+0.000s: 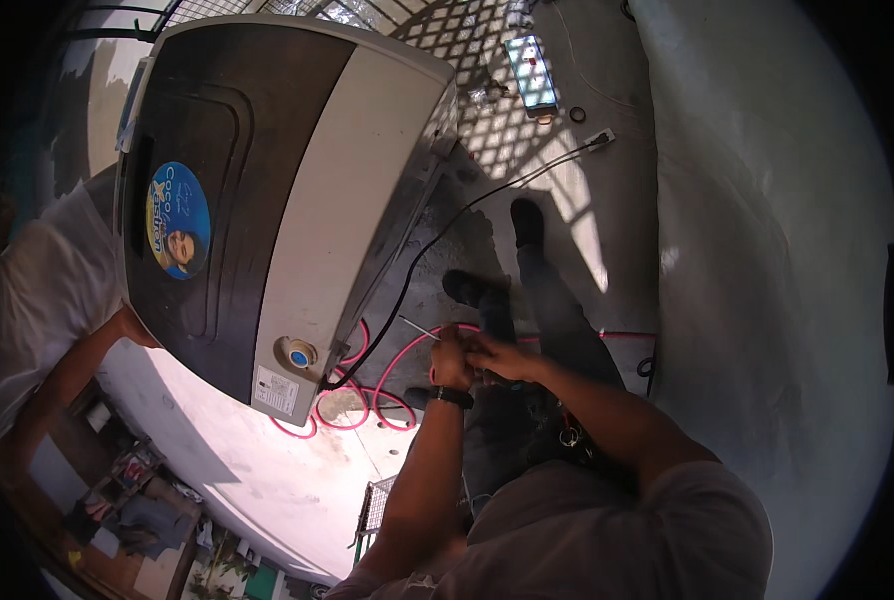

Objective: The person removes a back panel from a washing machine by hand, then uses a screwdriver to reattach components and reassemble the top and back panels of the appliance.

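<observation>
Below our chest, we pinch a thin metal rod (419, 328) in the closed grip of both hands: left hand (454, 358), right hand (499, 355). Pink hose (367, 395) and black cable (437, 240) cross the floor (607, 200); another person's arm (77, 365) props the washing machine (267, 190).
</observation>
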A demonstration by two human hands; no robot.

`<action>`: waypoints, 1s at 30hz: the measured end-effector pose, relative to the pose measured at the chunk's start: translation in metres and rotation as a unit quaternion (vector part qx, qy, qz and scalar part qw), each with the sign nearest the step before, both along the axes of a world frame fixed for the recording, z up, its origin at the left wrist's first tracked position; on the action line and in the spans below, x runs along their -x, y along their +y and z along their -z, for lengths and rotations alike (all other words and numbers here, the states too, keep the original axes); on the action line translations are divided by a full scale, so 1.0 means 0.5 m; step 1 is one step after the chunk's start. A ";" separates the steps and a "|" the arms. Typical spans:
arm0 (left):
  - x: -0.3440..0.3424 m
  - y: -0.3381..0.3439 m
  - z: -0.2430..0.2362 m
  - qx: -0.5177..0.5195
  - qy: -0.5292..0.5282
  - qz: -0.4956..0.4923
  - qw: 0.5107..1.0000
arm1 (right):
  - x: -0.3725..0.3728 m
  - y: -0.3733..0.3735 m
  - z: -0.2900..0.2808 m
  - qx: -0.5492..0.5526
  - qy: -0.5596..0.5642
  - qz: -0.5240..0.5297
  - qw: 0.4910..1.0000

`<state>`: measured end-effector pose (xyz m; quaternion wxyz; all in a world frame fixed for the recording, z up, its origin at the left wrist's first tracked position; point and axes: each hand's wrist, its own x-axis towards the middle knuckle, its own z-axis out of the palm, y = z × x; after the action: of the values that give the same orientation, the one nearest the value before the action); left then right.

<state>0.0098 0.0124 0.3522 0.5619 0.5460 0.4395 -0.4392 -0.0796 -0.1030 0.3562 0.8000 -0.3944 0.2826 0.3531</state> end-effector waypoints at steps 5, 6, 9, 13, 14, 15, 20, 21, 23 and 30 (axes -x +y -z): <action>-0.081 -0.144 0.184 -0.012 -0.093 0.229 0.969 | 0.068 -0.097 0.189 0.221 0.028 0.037 0.974; -0.105 -0.120 0.248 0.006 -0.079 0.178 0.981 | 0.050 -0.108 0.211 0.264 -0.005 0.036 0.964; -0.133 -0.114 0.366 -0.038 -0.269 0.436 0.858 | 0.028 -0.161 0.261 0.309 -0.049 0.043 0.949; -0.164 -0.158 0.470 -0.004 -0.388 0.494 0.778 | -0.006 -0.208 0.347 0.228 -0.029 0.116 0.966; -0.162 -0.220 0.477 0.038 -0.282 0.317 0.905 | 0.014 -0.222 0.379 0.234 -0.014 0.123 0.964; -0.162 -0.275 0.484 0.069 -0.156 0.123 0.978 | 0.033 -0.233 0.410 0.305 -0.027 0.145 0.941; -0.232 -0.345 0.623 0.042 -0.159 0.160 0.973 | -0.002 -0.284 0.493 0.453 -0.048 0.170 0.874; -0.243 -0.354 0.655 0.043 -0.159 0.164 0.973 | -0.009 -0.299 0.513 0.450 -0.054 0.163 0.877; -0.262 -0.339 0.732 0.013 -0.148 0.158 0.976 | -0.023 -0.313 0.546 0.440 -0.064 0.156 0.882; -0.272 -0.384 0.853 0.055 -0.111 0.052 0.991 | -0.020 -0.364 0.651 0.453 -0.046 0.113 0.883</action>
<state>0.1456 -0.1795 -0.0742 0.6130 0.5817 0.3205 -0.4280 -0.0698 -0.2849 0.0306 0.5807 -0.6950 0.4173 0.0748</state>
